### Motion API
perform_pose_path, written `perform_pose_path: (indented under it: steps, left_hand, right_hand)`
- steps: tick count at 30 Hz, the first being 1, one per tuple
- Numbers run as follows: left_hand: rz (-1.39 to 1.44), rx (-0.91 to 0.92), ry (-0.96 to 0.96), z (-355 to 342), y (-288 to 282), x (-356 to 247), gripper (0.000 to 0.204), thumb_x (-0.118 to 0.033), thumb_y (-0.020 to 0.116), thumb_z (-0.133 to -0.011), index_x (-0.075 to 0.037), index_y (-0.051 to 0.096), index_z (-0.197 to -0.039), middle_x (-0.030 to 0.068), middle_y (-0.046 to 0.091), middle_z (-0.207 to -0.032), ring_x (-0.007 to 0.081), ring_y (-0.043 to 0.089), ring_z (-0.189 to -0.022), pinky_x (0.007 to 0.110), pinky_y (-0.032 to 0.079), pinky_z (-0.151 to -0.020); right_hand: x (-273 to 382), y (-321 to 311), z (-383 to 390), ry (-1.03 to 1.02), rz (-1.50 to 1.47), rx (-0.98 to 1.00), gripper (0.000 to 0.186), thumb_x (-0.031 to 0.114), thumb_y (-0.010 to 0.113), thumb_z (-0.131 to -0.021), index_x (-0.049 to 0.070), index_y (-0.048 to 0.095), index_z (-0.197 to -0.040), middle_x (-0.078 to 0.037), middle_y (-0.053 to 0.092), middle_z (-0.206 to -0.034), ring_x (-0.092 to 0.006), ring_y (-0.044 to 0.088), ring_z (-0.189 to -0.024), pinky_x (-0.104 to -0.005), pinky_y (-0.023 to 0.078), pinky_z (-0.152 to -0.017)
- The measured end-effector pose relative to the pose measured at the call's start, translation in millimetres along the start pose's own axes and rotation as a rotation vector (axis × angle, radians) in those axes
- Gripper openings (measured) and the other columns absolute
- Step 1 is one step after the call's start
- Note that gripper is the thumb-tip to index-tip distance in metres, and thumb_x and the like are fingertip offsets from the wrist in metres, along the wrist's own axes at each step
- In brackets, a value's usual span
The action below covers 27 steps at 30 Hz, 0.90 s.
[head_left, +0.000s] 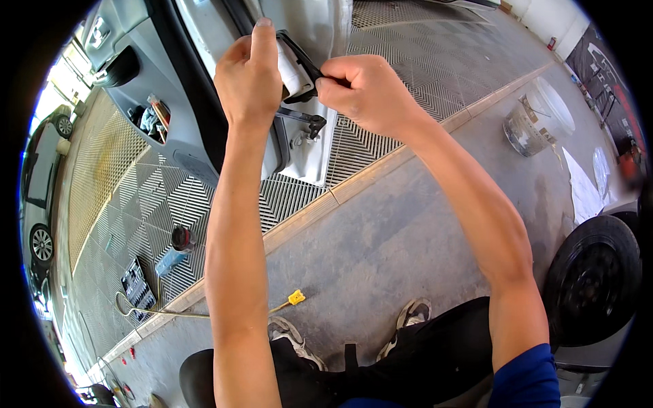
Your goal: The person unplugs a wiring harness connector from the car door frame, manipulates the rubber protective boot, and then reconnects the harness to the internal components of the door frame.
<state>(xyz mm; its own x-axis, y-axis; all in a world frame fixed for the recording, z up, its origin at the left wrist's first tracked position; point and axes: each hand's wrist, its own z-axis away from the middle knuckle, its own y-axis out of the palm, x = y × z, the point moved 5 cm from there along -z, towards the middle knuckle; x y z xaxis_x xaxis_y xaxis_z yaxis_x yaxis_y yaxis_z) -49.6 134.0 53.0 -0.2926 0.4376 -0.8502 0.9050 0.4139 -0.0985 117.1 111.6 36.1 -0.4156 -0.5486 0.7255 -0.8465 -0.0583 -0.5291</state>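
Observation:
In front of me stands a car door (170,81) with a grey inner panel. My left hand (250,85) is closed at the door's edge, its thumb pointing up; its curled fingers hide whatever they grip. Just right of it is a white, rounded part (292,73) edged in black. With thumb and forefinger, my right hand (367,95) pinches a thin black strip (309,66) along that part's right side. Below both hands a dark metal door-check arm (299,119) sticks out beside the pale car body (320,153).
Dark grated floor tiles meet concrete along a tan edging strip (333,197). Lower left lie an open socket set (138,289), a blue box (170,262) and a cable with a yellow plug (296,297). At right are a stained bucket (537,119) and a black wheel (595,282).

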Motion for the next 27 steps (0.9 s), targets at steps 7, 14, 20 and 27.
perform_pose_path:
  steps: [7,14,20,27]
  left_hand:
    - [-0.076,-0.166,0.092,5.2,-1.0,-0.9,0.054,-0.047,0.054,-0.092,0.004,0.055,-0.072,0.0072,0.051,-0.061,0.0141,0.048,-0.061,0.03,0.042,-0.062]
    - [-0.04,-0.049,-0.101,12.0,-3.0,-0.4,0.057,-0.054,0.057,-0.088,0.002,0.059,-0.075,0.0042,0.053,-0.063,0.0132,0.051,-0.062,0.028,0.044,-0.063]
    - [0.002,-0.097,-0.086,14.3,-11.8,1.6,0.054,-0.049,0.054,-0.09,0.004,0.063,-0.087,0.0064,0.058,-0.062,0.0151,0.056,-0.063,0.029,0.046,-0.067]
    - [0.108,-0.087,-0.198,21.2,-13.5,7.0,0.052,-0.045,0.055,-0.09,0.006,0.065,-0.091,0.0069,0.059,-0.061,0.0137,0.057,-0.061,0.027,0.046,-0.061]
  right_hand:
    - [6.7,3.5,-6.4,0.091,0.126,-0.024,0.022,0.015,0.06,-0.085,-0.002,0.056,-0.07,-0.006,0.051,-0.057,-0.0135,0.046,-0.052,-0.0322,0.039,-0.05]
    - [-4.0,10.4,5.9,-0.029,0.135,0.015,0.027,0.024,0.066,-0.089,-0.002,0.06,-0.089,-0.013,0.064,-0.069,-0.0232,0.06,-0.06,-0.037,0.046,-0.057]
    - [0.1,11.6,-2.8,0.02,0.076,-0.038,0.023,0.018,0.066,-0.088,-0.002,0.061,-0.078,-0.009,0.057,-0.06,-0.0148,0.05,-0.053,-0.0331,0.041,-0.051]
    - [-6.3,10.0,2.5,0.039,-0.044,-0.026,0.019,0.015,0.067,-0.091,-0.001,0.062,-0.082,-0.002,0.059,-0.066,-0.007,0.052,-0.06,-0.0261,0.042,-0.055]
